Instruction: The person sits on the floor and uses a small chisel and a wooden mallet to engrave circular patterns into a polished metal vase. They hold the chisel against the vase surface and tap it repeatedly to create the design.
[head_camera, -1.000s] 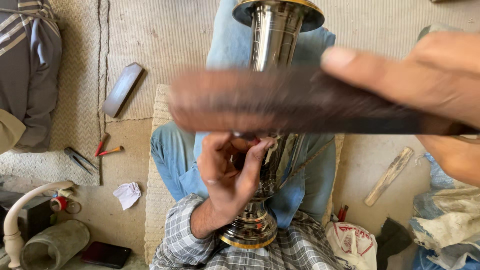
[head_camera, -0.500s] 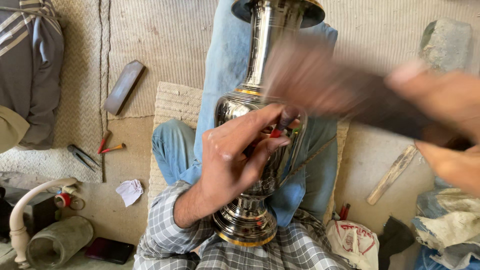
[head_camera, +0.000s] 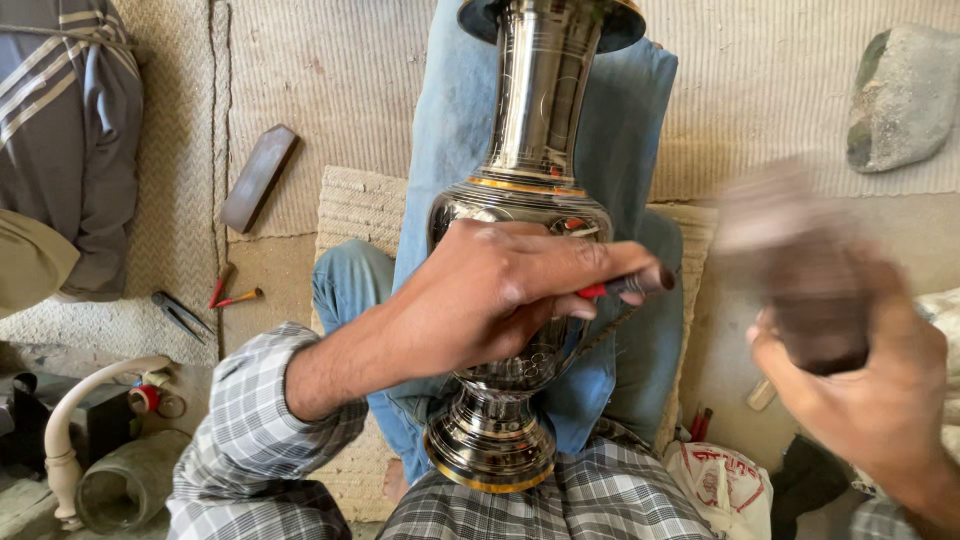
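Vase (head_camera: 520, 180): metal, lies across the lap, long axis up-down in view, mouth away, foot twd body.
L hand (head_camera: 500, 295): on vase belly, fingers closed on red-handled tool (head_camera: 625, 286).
R hand (head_camera: 865, 395): gripping dark block (head_camera: 800, 270), blurred.

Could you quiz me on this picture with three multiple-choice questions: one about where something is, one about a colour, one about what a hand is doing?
1. Where does the metal vase lie?
A. on the person's lap
B. on a shelf
C. inside a bucket

2. What colour is the handle of the small tool in the left hand?
A. green
B. red
C. white

3. What is the right hand doing?
A. resting open
B. pointing
C. holding a dark wooden block

Answers: 1 A, it rests along the jeans-clad legs. 2 B, red shows between the fingers. 3 C, its grip is closed round the blurred block.
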